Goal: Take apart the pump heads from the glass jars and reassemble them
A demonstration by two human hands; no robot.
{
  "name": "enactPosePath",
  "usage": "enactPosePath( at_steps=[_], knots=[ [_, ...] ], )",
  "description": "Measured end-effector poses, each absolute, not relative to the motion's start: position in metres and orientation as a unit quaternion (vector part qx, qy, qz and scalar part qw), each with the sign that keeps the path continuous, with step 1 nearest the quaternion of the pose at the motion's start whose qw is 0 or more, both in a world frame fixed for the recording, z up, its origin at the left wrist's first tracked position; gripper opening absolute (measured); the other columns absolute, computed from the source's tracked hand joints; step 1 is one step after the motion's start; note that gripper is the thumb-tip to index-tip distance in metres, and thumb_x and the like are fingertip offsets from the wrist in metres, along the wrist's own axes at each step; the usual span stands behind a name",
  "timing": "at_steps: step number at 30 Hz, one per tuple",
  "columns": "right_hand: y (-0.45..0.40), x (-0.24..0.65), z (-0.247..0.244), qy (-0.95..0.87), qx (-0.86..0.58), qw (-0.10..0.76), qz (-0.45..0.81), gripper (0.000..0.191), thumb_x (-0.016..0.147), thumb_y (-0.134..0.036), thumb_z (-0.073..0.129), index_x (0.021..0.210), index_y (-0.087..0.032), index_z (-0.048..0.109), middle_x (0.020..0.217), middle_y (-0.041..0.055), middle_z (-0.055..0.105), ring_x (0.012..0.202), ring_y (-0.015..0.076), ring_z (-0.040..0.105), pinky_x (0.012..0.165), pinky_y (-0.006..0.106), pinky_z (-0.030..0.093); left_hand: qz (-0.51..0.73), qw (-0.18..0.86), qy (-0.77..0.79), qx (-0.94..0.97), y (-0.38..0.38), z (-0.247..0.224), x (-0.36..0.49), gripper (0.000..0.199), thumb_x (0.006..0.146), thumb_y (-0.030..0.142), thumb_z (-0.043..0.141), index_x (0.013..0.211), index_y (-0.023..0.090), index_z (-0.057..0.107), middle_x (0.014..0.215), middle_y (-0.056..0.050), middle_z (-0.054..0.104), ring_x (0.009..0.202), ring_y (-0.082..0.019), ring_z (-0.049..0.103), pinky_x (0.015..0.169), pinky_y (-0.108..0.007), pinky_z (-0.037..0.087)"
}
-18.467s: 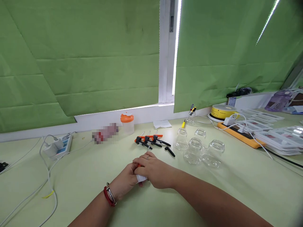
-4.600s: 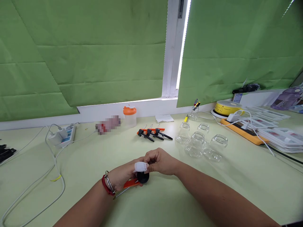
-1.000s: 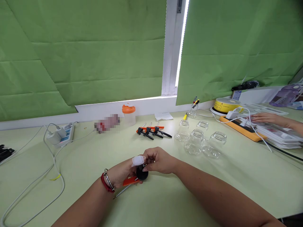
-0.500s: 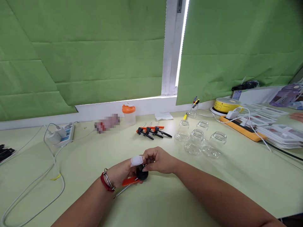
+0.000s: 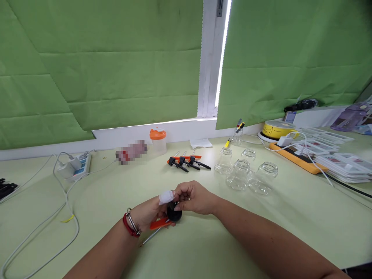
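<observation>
My left hand [image 5: 151, 211], with a white wrap on its thumb and bracelets at the wrist, is closed around a black round part with an orange bar [image 5: 159, 223]. The black disc [image 5: 174, 214] of that part faces me. From below the hand, a thin metal rod [image 5: 151, 236] slants down to the left; where its upper end goes is hidden. My right hand [image 5: 194, 197] is closed, its thumb and fingers pinching at the top of the black part. What lies between those fingertips is too small to make out.
Several black-and-orange pieces with metal rods [image 5: 186, 163] lie ahead of my hands. Several glass jars [image 5: 238, 176] stand to the right. Farther off are an orange-lidded cup [image 5: 158, 143], a power strip [image 5: 83, 166], loose white cables [image 5: 68, 197] and stacked white trays [image 5: 345, 166].
My left thumb has shifted very slightly to the left. Both hands otherwise keep the same grip on the black part.
</observation>
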State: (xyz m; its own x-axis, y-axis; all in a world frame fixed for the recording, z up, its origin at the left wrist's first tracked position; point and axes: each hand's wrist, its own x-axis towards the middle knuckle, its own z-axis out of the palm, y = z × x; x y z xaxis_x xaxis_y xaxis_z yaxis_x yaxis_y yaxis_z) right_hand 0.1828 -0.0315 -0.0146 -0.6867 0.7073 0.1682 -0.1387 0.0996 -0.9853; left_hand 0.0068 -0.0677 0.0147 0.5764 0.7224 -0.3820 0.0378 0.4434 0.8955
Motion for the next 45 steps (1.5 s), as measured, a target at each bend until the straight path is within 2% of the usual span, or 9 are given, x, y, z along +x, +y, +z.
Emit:
enactPosePath(
  at_steps=[9, 21, 25, 30, 33, 35, 38, 42, 45],
  knots=[
    [-0.033, 0.182, -0.013, -0.669, -0.213, 0.34, 0.625, 0.028, 0.06, -0.029, 0.078, 0.075, -0.015, 0.06, 0.074, -0.0007, 0.06, 0.065, 0.0108, 0.055, 0.058, 0.025, 0.046, 0.216, 0.757, 0.384, 0.483, -0.064, 0.007, 0.002, 0.059, 0.069, 0.075, 0.048, 0.082, 0.017, 0.054, 0.071, -0.003, 0.058, 0.062, -0.018, 0.057, 0.062, -0.031, 0.04],
    [-0.029, 0.183, -0.019, -0.668, -0.229, 0.354, 0.613, 0.026, 0.063, -0.028, 0.076, 0.08, -0.015, 0.063, 0.079, 0.0013, 0.064, 0.061, 0.0098, 0.054, 0.056, 0.025, 0.044, 0.219, 0.801, 0.342, 0.44, -0.062, 0.007, 0.007, 0.081, 0.067, 0.083, 0.036, 0.115, 0.019, 0.046, 0.086, -0.009, 0.064, 0.07, -0.026, 0.065, 0.06, -0.034, 0.044],
    [-0.032, 0.183, -0.013, -0.672, -0.261, 0.378, 0.581, 0.027, 0.069, -0.028, 0.073, 0.093, -0.016, 0.067, 0.074, -0.0006, 0.059, 0.058, 0.0077, 0.049, 0.054, 0.022, 0.043, 0.26, 0.814, 0.315, 0.413, -0.06, 0.009, 0.008, 0.081, 0.07, 0.082, 0.031, 0.119, 0.019, 0.046, 0.085, -0.009, 0.065, 0.072, -0.027, 0.065, 0.063, -0.036, 0.046],
    [-0.045, 0.182, 0.003, -0.644, -0.247, 0.348, 0.635, 0.04, 0.085, -0.041, 0.056, 0.118, -0.019, 0.057, 0.071, -0.0002, 0.06, 0.047, 0.0063, 0.05, 0.043, 0.019, 0.038, 0.34, 0.783, 0.277, 0.441, -0.063, 0.011, 0.014, 0.074, 0.076, 0.077, 0.029, 0.1, 0.014, 0.058, 0.072, -0.009, 0.065, 0.072, -0.027, 0.063, 0.075, -0.042, 0.045],
    [-0.055, 0.178, 0.008, -0.63, -0.207, 0.312, 0.681, 0.049, 0.088, -0.046, 0.049, 0.131, -0.023, 0.045, 0.079, 0.0028, 0.062, 0.051, 0.0105, 0.06, 0.042, 0.02, 0.041, 0.368, 0.763, 0.252, 0.467, -0.067, 0.009, 0.017, 0.074, 0.074, 0.077, 0.034, 0.113, 0.017, 0.052, 0.065, -0.004, 0.061, 0.055, -0.024, 0.062, 0.066, -0.042, 0.047],
    [-0.06, 0.175, 0.01, -0.624, -0.174, 0.311, 0.696, 0.052, 0.089, -0.048, 0.048, 0.134, -0.024, 0.042, 0.084, 0.0048, 0.062, 0.061, 0.0141, 0.065, 0.048, 0.023, 0.047, 0.391, 0.756, 0.235, 0.469, -0.069, 0.008, 0.017, 0.071, 0.072, 0.074, 0.044, 0.123, 0.025, 0.043, 0.083, -0.004, 0.062, 0.053, -0.02, 0.061, 0.06, -0.039, 0.048],
    [-0.065, 0.173, 0.014, -0.612, -0.149, 0.332, 0.702, 0.05, 0.089, -0.05, 0.045, 0.129, -0.021, 0.048, 0.082, 0.006, 0.063, 0.071, 0.0163, 0.065, 0.06, 0.029, 0.051, 0.422, 0.714, 0.236, 0.506, -0.072, 0.008, 0.016, 0.077, 0.065, 0.068, 0.061, 0.126, 0.028, 0.038, 0.106, -0.007, 0.056, 0.065, -0.018, 0.061, 0.059, -0.034, 0.049],
    [-0.067, 0.175, 0.019, -0.616, -0.158, 0.358, 0.683, 0.04, 0.088, -0.048, 0.049, 0.109, -0.017, 0.062, 0.087, 0.0065, 0.063, 0.065, 0.0117, 0.06, 0.064, 0.029, 0.05, 0.42, 0.629, 0.272, 0.595, -0.07, 0.007, 0.014, 0.1, 0.055, 0.06, 0.075, 0.135, 0.031, 0.023, 0.101, -0.006, 0.055, 0.065, -0.017, 0.059, 0.057, -0.032, 0.049],
    [-0.064, 0.175, 0.018, -0.628, -0.202, 0.358, 0.66, 0.027, 0.081, -0.04, 0.061, 0.09, -0.015, 0.067, 0.081, 0.0037, 0.063, 0.057, 0.0088, 0.054, 0.059, 0.026, 0.046, 0.459, 0.508, 0.314, 0.658, -0.063, -0.001, 0.011, 0.11, 0.044, 0.041, 0.086, 0.136, 0.033, 0.026, 0.132, -0.012, 0.038, 0.103, -0.028, 0.054, 0.084, -0.04, 0.047]
  ],
)
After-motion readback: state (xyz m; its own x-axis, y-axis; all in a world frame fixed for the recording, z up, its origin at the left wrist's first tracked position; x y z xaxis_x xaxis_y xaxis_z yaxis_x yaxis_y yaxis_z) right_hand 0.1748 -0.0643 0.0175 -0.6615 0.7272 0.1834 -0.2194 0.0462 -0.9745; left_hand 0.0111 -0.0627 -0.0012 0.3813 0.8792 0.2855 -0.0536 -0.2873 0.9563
